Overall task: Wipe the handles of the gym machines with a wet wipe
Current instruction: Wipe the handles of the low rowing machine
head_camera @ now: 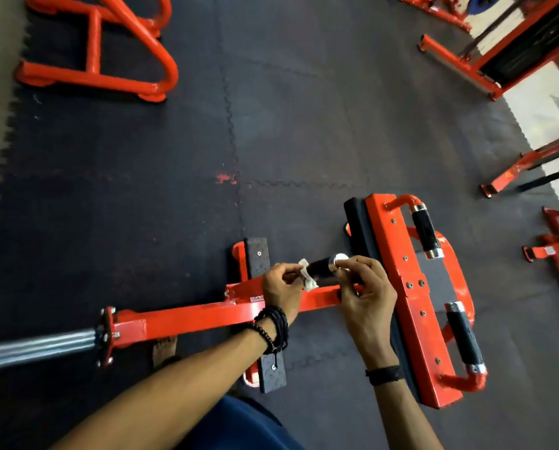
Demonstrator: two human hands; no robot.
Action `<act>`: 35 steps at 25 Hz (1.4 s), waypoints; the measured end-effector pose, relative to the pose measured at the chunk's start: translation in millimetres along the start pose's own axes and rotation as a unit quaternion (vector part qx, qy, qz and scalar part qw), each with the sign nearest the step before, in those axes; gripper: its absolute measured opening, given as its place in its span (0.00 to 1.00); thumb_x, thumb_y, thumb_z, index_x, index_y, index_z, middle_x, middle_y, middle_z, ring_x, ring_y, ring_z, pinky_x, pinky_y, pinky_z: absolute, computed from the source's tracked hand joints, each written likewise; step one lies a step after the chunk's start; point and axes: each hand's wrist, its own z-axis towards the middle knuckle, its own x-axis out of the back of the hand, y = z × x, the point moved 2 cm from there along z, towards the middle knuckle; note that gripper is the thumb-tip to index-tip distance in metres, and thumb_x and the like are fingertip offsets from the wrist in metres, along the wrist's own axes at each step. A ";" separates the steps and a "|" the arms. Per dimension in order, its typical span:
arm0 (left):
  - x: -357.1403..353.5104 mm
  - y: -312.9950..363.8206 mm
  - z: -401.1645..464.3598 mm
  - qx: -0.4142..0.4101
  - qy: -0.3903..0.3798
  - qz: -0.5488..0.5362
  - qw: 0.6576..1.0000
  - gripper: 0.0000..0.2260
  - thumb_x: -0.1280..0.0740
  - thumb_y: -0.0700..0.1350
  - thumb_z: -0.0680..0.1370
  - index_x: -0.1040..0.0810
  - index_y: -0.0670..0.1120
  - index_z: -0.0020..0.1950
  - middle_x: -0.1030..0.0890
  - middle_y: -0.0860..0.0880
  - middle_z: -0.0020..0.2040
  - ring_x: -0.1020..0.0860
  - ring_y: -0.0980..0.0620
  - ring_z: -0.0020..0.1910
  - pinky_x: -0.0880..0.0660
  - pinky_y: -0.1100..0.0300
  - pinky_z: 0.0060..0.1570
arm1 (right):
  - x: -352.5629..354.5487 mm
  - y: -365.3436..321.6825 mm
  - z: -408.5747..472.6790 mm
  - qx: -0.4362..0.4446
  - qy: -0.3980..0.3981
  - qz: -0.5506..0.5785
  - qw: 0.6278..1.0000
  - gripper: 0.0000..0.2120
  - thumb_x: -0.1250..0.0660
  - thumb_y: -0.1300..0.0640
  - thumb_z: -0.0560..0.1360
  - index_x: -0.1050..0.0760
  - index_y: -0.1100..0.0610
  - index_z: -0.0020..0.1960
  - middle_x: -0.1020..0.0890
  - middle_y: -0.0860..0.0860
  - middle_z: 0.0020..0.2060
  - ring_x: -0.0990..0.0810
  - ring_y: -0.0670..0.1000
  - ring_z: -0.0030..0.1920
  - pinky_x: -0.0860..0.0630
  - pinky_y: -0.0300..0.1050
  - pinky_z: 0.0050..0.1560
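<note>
Wiping step under way: left hand (pixel 282 282) pinches crumpled white wet wipe (pixel 307 275) against short black rubber handle (pixel 319 267) on orange steel machine (pixel 187 315). Right hand (pixel 364 287) grips handle's chrome end, steadying. Next, likely: rub along grip, then two black side handles (pixel 425 229).

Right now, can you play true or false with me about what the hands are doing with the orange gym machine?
1. The left hand pinches a white wet wipe. True.
2. The wipe is on the long silver bar. False: it wraps the base of the short black handle between the hands.
3. The right hand is at that handle's silver end. True.
4. The floor mat is bright orange. False: it is dark; the machine frame is orange.
5. Both wrists are bare. False: both wear dark bands.
</note>
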 end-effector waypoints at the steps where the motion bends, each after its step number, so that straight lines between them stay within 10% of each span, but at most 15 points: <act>1: 0.2 3.4 -2.8 -0.019 0.009 -0.005 1.000 0.12 0.27 0.31 0.71 0.17 0.50 0.40 0.16 0.47 0.41 0.18 0.57 0.39 0.20 0.57 0.42 | 0.6 -1.0 0.4 0.012 -0.003 -0.003 1.000 0.06 0.27 0.67 0.72 0.16 0.59 0.48 0.19 0.51 0.47 0.20 0.40 0.47 0.27 0.29 0.42; 9: -16.0 51.9 -42.2 -0.309 0.061 0.022 0.949 0.07 0.30 0.31 0.72 0.15 0.39 0.46 0.18 0.48 0.46 0.19 0.55 0.44 0.21 0.61 0.42 | 9.2 18.1 14.0 0.065 -0.063 0.050 0.995 0.06 0.27 0.67 0.72 0.17 0.59 0.47 0.20 0.51 0.46 0.20 0.41 0.46 0.25 0.30 0.44; 17: -14.3 -41.4 6.3 -0.089 0.181 0.092 0.975 0.09 0.36 0.37 0.71 0.17 0.37 0.37 0.18 0.42 0.37 0.20 0.44 0.37 0.22 0.46 0.41 | 1.0 31.1 20.3 0.120 -0.057 0.118 0.984 0.09 0.27 0.70 0.72 0.18 0.56 0.46 0.21 0.52 0.43 0.21 0.49 0.41 0.26 0.37 0.44; 24: -34.0 30.7 -30.8 -0.289 0.152 0.030 0.945 0.11 0.36 0.32 0.71 0.15 0.39 0.46 0.17 0.46 0.44 0.19 0.51 0.44 0.23 0.61 0.47 | -0.8 41.0 24.3 0.149 -0.048 0.129 0.979 0.06 0.26 0.68 0.72 0.18 0.59 0.46 0.21 0.55 0.42 0.21 0.52 0.39 0.24 0.48 0.37; 29: -22.5 -50.3 -0.9 -0.095 0.236 0.036 0.966 0.12 0.37 0.41 0.71 0.13 0.42 0.45 0.17 0.44 0.39 0.18 0.44 0.39 0.21 0.47 0.43 | -3.3 42.1 23.1 0.159 -0.040 0.143 0.976 0.03 0.27 0.65 0.73 0.18 0.61 0.46 0.21 0.57 0.43 0.22 0.55 0.39 0.24 0.52 0.37; 35: -36.5 -35.2 -11.8 -0.052 0.267 0.004 0.962 0.08 0.33 0.42 0.71 0.15 0.41 0.42 0.18 0.42 0.40 0.18 0.41 0.39 0.21 0.47 0.43 | -2.7 42.7 23.3 0.150 -0.047 0.153 0.976 0.04 0.28 0.64 0.73 0.18 0.58 0.46 0.21 0.56 0.43 0.21 0.56 0.41 0.25 0.47 0.39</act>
